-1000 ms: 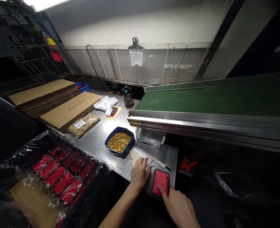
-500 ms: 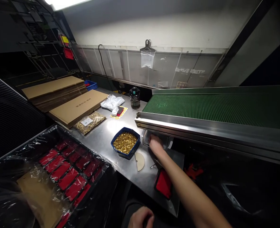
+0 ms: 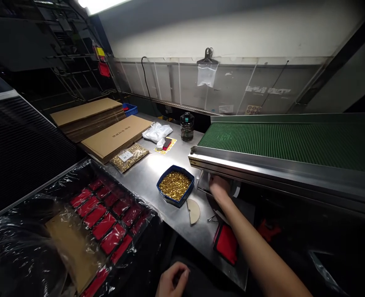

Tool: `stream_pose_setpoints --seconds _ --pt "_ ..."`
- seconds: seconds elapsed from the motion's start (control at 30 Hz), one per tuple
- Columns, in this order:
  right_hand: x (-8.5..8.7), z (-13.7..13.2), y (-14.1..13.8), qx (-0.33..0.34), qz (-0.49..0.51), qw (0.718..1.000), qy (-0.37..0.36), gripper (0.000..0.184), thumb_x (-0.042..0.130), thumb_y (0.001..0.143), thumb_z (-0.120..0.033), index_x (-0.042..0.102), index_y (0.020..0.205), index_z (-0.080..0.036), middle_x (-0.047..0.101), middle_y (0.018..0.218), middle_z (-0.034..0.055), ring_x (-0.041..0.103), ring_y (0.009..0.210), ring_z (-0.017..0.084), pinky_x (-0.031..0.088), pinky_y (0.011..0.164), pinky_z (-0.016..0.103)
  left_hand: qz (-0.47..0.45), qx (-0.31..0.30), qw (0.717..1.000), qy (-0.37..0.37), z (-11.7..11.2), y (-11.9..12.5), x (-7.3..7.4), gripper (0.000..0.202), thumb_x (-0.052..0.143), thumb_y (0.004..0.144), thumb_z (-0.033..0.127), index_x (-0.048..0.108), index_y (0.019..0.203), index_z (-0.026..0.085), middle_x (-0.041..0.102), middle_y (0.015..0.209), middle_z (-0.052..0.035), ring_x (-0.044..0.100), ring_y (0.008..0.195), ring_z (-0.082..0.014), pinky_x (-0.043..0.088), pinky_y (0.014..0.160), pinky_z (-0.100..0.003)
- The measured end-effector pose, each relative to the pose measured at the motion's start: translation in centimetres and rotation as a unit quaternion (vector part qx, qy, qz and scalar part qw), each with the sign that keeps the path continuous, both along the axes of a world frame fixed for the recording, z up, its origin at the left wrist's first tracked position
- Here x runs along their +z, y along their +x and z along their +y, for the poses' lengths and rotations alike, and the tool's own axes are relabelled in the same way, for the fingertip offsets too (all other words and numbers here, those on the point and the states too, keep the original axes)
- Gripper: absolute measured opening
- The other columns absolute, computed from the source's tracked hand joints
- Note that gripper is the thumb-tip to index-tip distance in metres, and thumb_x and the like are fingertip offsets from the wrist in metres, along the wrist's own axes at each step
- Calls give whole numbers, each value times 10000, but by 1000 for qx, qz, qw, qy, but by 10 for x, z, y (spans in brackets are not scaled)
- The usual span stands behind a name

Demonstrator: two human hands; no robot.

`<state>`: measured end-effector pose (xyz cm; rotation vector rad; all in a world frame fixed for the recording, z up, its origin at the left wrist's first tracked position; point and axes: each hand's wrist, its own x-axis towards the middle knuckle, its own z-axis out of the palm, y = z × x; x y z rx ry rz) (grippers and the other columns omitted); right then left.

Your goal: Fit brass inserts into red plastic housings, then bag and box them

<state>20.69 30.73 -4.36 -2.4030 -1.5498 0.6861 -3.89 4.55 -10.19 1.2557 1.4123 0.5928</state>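
My right hand [image 3: 220,187] reaches into a clear plastic bin [image 3: 234,189] under the edge of the conveyor. The fingers are hidden, so I cannot see what they touch. Low in the middle, my left hand [image 3: 172,280] is loosely curled, thumb against the fingers, with nothing visible in it. A blue tray [image 3: 182,201] of small gold-coloured metal pieces [image 3: 174,185] stands left of my right hand. Near it lies a pale, half-round flat piece [image 3: 194,212]. Under my right forearm is a red and black pouch-like item [image 3: 226,244], beside a small metal piece [image 3: 212,218].
A green ribbed conveyor [image 3: 281,142] runs along the right. At left, a plastic-lined crate [image 3: 89,165] holds several red and black items. Behind are cardboard stacks [image 3: 117,134], a bag of gold pieces [image 3: 130,157], white plastic bags [image 3: 157,132] and a dark bottle [image 3: 187,127].
The view has turned slightly left, so the scene sits farther right. My right hand stays in the clear bin. My left hand shows a little lower and to the left, still curled.
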Motion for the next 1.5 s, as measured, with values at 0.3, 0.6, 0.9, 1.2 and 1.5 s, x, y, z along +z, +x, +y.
stream_pose_setpoints --seconds 0.3,0.6,0.9,1.2,1.5 --pt "0 -23 -1 -39 151 975 160 297 601 996 -394 647 1176 -162 662 1215 83 640 1113 228 525 981 465 -48 14 999 21 27 19 26 404 574 923 559 714 882 183 642 766 -31 552 715 -186 439 664 -273" --pt "18 -115 -5 24 470 871 145 413 598 935 -568 652 970 -159 695 951 67 646 923 196 502 898 345 -39 55 987 145 55 38 67 313 544 980 458 671 1140 220 673 1115 -95 626 1000 -246 498 846 -329" --pt "33 -243 38 23 677 735 -25 405 751 837 -544 680 954 -163 623 740 19 572 651 122 458 651 248 -152 -288 939 107 103 80 100 677 809 782 474 593 1382 245 664 1295 -116 592 1231 -322 444 1087 -454" --pt "21 -315 83 -118 672 727 -76 571 572 927 -661 689 1143 -146 738 964 121 698 826 184 515 709 285 -67 -306 950 8 59 123 79 262 636 916 379 661 787 153 599 695 24 520 645 -135 376 589 -222" --pt "23 -341 99 -178 577 797 -27 409 840 749 -500 590 748 -177 664 643 -5 589 580 118 434 568 225 50 -213 964 153 24 123 107 332 656 909 309 617 1234 253 642 1205 -86 581 1135 -274 441 993 -377"
